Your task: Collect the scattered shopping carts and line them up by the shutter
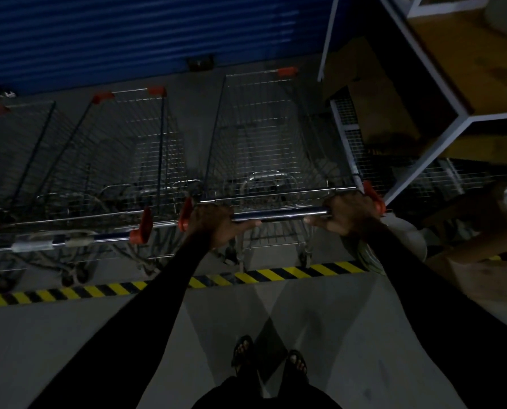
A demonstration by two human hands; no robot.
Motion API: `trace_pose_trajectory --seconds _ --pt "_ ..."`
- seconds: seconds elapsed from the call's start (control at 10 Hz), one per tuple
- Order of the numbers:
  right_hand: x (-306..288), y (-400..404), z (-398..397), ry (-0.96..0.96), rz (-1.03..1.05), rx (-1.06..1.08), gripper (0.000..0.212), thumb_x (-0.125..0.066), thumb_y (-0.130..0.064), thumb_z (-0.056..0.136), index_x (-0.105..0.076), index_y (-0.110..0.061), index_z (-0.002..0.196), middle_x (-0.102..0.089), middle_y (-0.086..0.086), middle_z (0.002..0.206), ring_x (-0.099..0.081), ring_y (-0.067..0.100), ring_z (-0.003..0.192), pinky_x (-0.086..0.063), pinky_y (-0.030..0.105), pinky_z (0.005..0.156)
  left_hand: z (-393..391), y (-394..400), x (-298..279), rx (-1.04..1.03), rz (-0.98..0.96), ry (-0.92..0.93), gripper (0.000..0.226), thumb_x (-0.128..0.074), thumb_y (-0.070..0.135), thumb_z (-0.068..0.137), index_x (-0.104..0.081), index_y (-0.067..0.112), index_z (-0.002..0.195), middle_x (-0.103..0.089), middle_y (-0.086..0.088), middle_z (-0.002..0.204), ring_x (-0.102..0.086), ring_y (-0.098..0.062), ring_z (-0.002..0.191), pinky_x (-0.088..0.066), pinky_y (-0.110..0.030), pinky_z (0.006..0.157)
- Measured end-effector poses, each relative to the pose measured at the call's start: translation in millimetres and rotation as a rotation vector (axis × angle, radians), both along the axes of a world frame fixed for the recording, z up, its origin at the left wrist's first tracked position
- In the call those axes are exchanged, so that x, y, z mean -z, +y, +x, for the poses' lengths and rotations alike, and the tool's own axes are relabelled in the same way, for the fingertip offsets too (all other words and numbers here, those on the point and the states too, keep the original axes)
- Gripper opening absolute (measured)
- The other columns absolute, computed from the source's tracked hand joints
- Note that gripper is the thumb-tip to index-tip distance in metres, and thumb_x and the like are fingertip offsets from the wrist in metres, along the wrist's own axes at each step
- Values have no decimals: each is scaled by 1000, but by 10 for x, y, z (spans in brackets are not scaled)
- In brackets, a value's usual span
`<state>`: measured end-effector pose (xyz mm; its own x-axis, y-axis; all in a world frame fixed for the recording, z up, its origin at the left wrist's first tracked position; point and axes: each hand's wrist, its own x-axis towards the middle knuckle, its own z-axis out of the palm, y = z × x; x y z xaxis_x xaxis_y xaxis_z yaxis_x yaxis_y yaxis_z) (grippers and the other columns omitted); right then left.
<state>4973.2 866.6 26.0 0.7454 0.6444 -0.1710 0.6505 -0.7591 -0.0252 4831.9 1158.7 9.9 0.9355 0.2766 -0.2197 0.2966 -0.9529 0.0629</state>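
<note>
Dimly lit, a wire shopping cart [276,149] is held by its handle bar [279,214] at both ends. The left hand [217,224] is wrapped over the bar next to the orange end cap [185,214], its grip clamped on the bar; the right hand [345,215] is likewise curled around the bar beside the opposite orange cap [375,199]. The cart's nose is pointed at the blue shutter [146,33], close to it. Just to the left, a second cart [122,160] is parked facing the same way, and part of a third cart [13,149] is seen at the left edge. A yellow-and-black striped strip [264,276] is laid across the floor behind the carts' rear wheels. To the right, a white-framed shelf unit [441,113] is seen.
</note>
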Motion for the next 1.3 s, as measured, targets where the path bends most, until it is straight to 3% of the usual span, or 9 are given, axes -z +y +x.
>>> trace_pose_trajectory --seconds 0.2,0.4,0.6,0.7,0.8,1.0,1.1,1.2,1.3 --pt "87 -24 52 7 39 12 85 -35 -100 77 -78 -32 105 -78 -1 109 -72 24 108 -51 37 96 15 -10 15 2 20 16 101 -23 111 69 -66 20 62 -65 7 60 -63 -11 64 -53 -29 66" --pt "187 -36 72 -42 58 35 94 -26 -107 72 -77 -36 106 -79 -5 104 -74 19 102 -51 32 89 -3 -18 21 -29 -4 42 102 -22 113 65 -65 21 66 -66 5 69 -68 -18 77 -57 -37 81" --pt "125 -70 27 -60 123 -22 75 -46 -92 83 -78 -33 117 -78 4 119 -69 27 120 -42 42 113 -2 -65 23 -41 -17 39 101 -20 114 65 -66 23 67 -65 7 63 -67 -16 73 -57 -37 86" --pt "194 -80 32 -93 116 -9 86 -31 -98 80 -79 -35 112 -78 3 118 -68 27 124 -27 55 123 -25 -106 5 -67 -21 24 101 -24 113 65 -68 23 68 -66 7 63 -63 -12 67 -56 -32 75" --pt "143 -65 -6 3 73 67 83 -34 -98 77 -77 -34 110 -77 -1 121 -64 25 127 -25 51 121 -38 -135 -23 -91 -30 11 102 -25 113 65 -72 23 73 -67 7 65 -61 -9 65 -52 -30 68" --pt "193 -70 -32 4 120 87 96 -18 -101 70 -75 -34 108 -76 -3 118 -65 26 123 -36 51 112 -84 -198 -118 -137 -96 14 93 -35 107 72 -72 22 77 -67 6 68 -55 -4 62 -41 -29 62" --pt "219 -43 -38 16 182 142 90 -23 -100 75 -72 -38 117 -74 -6 124 -65 25 124 -41 53 109 -103 -208 -178 -136 -141 9 94 -32 105 75 -73 21 82 -69 3 72 -63 -10 69 -44 -30 65" --pt "288 -84 -14 21 299 192 87 -25 -100 80 -71 -38 120 -71 -5 129 -61 24 130 -36 58 114 -142 -248 -239 -98 -176 -50 82 -30 97 86 -69 25 92 -69 4 86 -68 -16 92 -45 -38 84" --pt "281 -46 -54 -52 380 217 69 -44 -83 88 -69 -30 124 -69 5 131 -58 29 133 -28 63 120 -184 -306 -339 -62 -64 -153 62 -40 81 99 -66 25 101 -70 1 104 -66 -20 105 -38 -40 93"
